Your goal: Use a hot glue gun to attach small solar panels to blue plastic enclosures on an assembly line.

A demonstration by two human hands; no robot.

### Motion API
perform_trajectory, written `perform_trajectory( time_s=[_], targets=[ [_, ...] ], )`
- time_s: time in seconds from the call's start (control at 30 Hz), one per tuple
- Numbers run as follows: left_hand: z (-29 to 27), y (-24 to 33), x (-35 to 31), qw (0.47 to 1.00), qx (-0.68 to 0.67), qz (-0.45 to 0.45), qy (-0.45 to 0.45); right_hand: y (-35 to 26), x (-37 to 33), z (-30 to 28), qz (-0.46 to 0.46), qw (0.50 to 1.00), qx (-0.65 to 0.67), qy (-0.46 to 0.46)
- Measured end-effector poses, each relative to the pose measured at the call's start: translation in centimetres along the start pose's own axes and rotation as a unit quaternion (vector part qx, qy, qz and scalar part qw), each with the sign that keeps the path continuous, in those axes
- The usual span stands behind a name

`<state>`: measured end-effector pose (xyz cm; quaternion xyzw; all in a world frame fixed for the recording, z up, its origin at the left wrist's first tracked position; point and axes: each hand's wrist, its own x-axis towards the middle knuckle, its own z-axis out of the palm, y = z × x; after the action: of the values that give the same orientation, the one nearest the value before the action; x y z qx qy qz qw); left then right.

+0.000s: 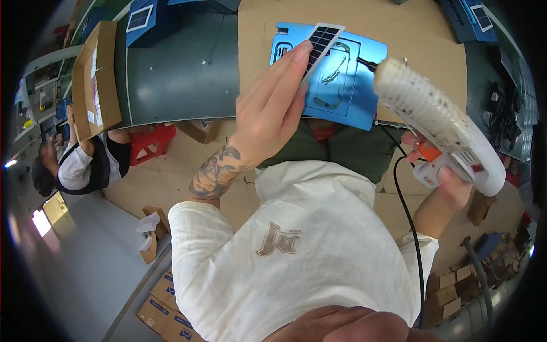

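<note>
My left hand (273, 108) grips a small solar panel (325, 39) with dark cells and a pale border, tilted above a blue plastic housing (364, 108). The housing lies at the table's near edge; a rectangular outline is moulded in its face, and glue-like squiggles run inside it. My right hand (441, 176) is closed around the handle of a white hot glue gun (439, 108) with an orange trigger. The gun's black nozzle points left over the right part of the housing. The fingers under the panel are partly hidden.
A cardboard sheet (427, 28) covers part of the green table (182, 85). Blue units with solar panels (139, 18) stand at the far left and right. A black cable (401, 199) hangs beside my right arm. An open carton (105, 74) and another person (85, 162) are at left.
</note>
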<state>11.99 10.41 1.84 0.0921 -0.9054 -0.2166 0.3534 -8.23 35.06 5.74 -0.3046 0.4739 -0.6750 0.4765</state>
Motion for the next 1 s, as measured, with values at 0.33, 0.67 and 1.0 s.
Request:
perform_trajectory(
  time_s=[0.33, 0.67, 1.0],
  targets=[
    [1.3, 0.5, -0.8, 0.996, -0.030, -0.033, 0.081, -3.4, 2.3, 2.0, 0.132, 0.976, -0.170, 0.031],
    [-0.9, 2.7, 2.0, 0.986, -0.055, -0.160, 0.001, -3.2, 3.6, 4.3, 0.116, 0.966, -0.207, 0.107],
    [-1.6, 2.6, 1.7, 0.982, -0.073, -0.177, -0.001, -3.3, 4.1, 4.0, 0.083, 0.964, -0.243, 0.062]
  ],
)
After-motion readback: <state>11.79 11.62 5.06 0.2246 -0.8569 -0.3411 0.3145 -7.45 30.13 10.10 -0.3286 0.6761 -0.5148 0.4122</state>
